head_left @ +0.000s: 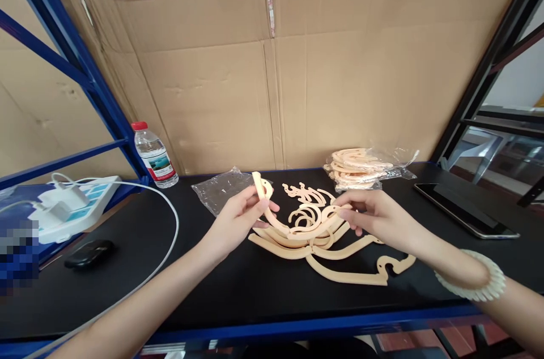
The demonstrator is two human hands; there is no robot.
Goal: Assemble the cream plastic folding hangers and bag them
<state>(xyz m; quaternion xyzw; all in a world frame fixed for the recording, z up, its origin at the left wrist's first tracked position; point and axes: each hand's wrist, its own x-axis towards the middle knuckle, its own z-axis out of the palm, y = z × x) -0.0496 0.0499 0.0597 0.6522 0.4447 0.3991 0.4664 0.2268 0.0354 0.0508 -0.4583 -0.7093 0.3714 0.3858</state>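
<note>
head: cream pieces (276, 224) in both hands (233, 217), bottle label (158, 163) illegible

Smooth matt plastic-looking pieces (274, 221), crinkled glossy plastic bag (219, 192), matt cardboard (204, 98), smooth matt tabletop (238, 291)

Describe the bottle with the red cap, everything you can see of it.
The bottle looks like clear plastic, with a red cap on top and a wraparound label showing a landscape picture and red. It stands capped at the back left of the black table, near a blue post. No hand touches it. Its fill level is unclear.
</note>
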